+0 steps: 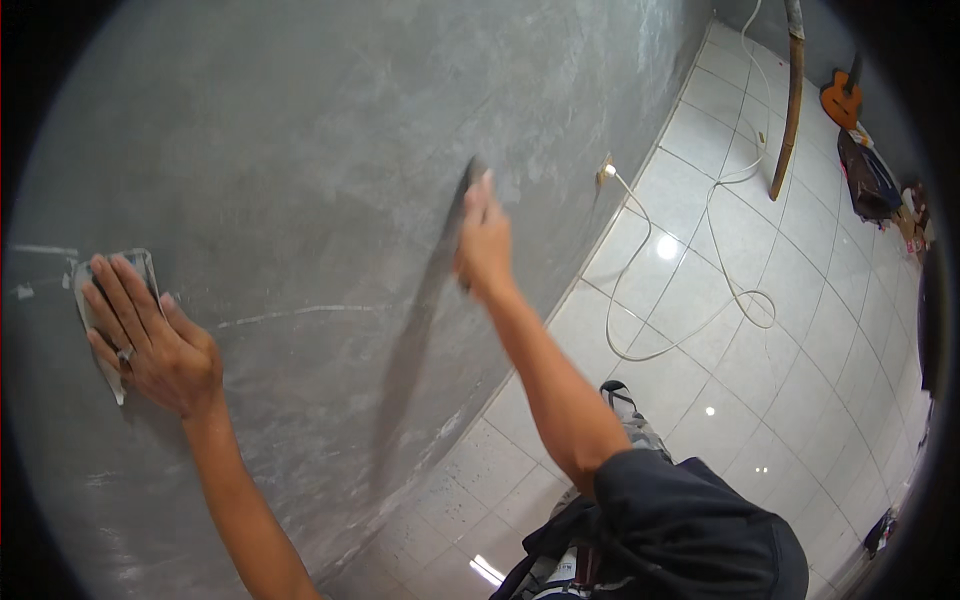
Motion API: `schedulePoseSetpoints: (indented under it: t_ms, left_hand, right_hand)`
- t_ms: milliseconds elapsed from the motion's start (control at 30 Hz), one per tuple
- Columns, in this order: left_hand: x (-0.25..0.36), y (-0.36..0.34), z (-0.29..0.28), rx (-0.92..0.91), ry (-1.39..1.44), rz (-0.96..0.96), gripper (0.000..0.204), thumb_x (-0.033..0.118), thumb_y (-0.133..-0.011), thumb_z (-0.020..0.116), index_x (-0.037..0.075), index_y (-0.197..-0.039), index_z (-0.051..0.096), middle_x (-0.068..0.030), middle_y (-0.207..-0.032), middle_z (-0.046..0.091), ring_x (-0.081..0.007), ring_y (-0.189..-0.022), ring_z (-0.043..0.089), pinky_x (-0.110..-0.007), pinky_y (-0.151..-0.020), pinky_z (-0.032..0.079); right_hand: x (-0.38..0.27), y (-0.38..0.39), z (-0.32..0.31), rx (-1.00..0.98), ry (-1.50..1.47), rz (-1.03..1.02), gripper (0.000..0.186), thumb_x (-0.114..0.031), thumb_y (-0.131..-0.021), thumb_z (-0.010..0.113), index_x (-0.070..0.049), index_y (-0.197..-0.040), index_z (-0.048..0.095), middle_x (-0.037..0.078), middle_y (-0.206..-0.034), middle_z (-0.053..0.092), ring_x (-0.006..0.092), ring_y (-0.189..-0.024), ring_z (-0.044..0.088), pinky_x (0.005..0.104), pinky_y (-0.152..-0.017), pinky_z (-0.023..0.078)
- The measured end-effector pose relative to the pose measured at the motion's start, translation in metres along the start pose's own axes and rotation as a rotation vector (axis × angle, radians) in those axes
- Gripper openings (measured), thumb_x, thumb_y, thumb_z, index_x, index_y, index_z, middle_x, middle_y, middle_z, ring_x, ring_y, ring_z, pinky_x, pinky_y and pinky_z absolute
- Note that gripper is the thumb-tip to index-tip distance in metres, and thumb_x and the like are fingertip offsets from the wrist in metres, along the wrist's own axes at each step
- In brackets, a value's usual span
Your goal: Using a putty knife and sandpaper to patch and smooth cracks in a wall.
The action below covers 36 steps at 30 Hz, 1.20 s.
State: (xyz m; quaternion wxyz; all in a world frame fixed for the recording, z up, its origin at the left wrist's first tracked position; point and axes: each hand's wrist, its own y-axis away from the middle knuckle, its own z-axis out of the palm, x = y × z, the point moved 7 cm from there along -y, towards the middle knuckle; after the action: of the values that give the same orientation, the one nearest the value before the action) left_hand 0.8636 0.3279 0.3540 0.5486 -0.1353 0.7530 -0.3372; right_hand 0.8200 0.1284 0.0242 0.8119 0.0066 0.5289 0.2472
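Note:
My left hand (150, 350) lies flat against the grey wall (300, 150), its fingers stretched out over a pale-edged, roughly rectangular piece (142, 262). Most of that piece is hidden under the palm, so I cannot tell whether it is loose or fixed to the wall. Higher up and to the right, my right hand (486, 245) is held edge-on by the wall, its fingers closed along a dark, thin, flat tool (476, 165). Only the tool's ends show past the hand, and its kind cannot be made out. A long shadow falls below it.
White streaks (300, 312) mark the wall. On the right, a white cable (640, 355) runs from a wall outlet (605, 172) and loops over the tiled floor (690, 300). A bamboo pole (790, 110) stands farther off. Beyond are a guitar (842, 100) and a dark bag (868, 180).

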Motion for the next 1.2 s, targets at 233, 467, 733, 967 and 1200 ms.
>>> schedulePoseSetpoints:
  t_ms: [233, 467, 733, 967, 1200]
  left_hand:
    - [0.019, 0.002, 0.006, -0.094, 0.035, 0.015, 0.054, 0.028, -0.103, 0.039, 0.011, -0.154, 0.034, -0.0018, -0.163, 0.028, -0.0207, -0.151, 0.022, -0.041, -0.123, 0.009]
    - [0.200, 0.008, 0.080, -0.566, 0.234, 0.236, 0.061, 0.026, -0.102, 0.043, 0.014, -0.158, 0.023, 0.0009, -0.165, 0.020, -0.0163, -0.152, 0.018, -0.038, -0.123, 0.015]
    - [0.306, 0.095, 0.115, -0.594, 0.239, 0.646, 0.068, 0.020, -0.095, 0.047, 0.016, -0.158, 0.023, 0.0033, -0.165, 0.023, -0.0121, -0.152, 0.016, -0.037, -0.124, 0.009]
    - [0.234, 0.007, 0.096, -0.540, 0.200, 0.396, 0.058, 0.026, -0.100, 0.047, 0.017, -0.155, 0.032, 0.0042, -0.163, 0.026, -0.0160, -0.152, 0.018, -0.041, -0.124, 0.011]
    - [0.296, 0.080, 0.117, -0.608, 0.648, 0.484, 0.062, 0.014, -0.095, 0.047, 0.011, -0.155, 0.032, -0.0037, -0.161, 0.033, -0.0182, -0.149, 0.029, -0.042, -0.121, 0.023]
  right_hand:
    - [0.024, -0.014, -0.002, 0.001, -0.108, 0.198, 0.055, -0.039, -0.103, 0.045, -0.008, -0.148, 0.042, 0.016, -0.100, 0.059, 0.0276, -0.080, 0.055, 0.0371, -0.069, 0.047]
    - [0.102, 0.032, -0.070, -0.047, -0.090, 0.589, 0.056, -0.050, -0.102, 0.045, -0.016, -0.147, 0.046, 0.000, -0.055, 0.036, 0.0137, -0.041, 0.038, 0.0321, -0.038, 0.038]
    - [0.167, 0.049, -0.286, 0.046, 0.374, 0.657, 0.054, -0.049, -0.103, 0.044, -0.022, -0.150, 0.045, -0.001, -0.055, 0.038, 0.0130, -0.045, 0.040, 0.0331, -0.040, 0.038]
    - [0.121, 0.041, -0.411, 0.316, 0.361, 0.544, 0.055, -0.045, -0.103, 0.045, -0.017, -0.150, 0.043, -0.004, -0.050, 0.034, 0.0100, -0.037, 0.035, 0.0296, -0.033, 0.033]
    - [0.113, 0.054, -0.320, -0.039, 0.739, 0.047, 0.056, -0.031, -0.100, 0.055, -0.012, -0.151, 0.040, 0.027, -0.118, 0.066, 0.0409, -0.101, 0.068, 0.0397, -0.085, 0.052]
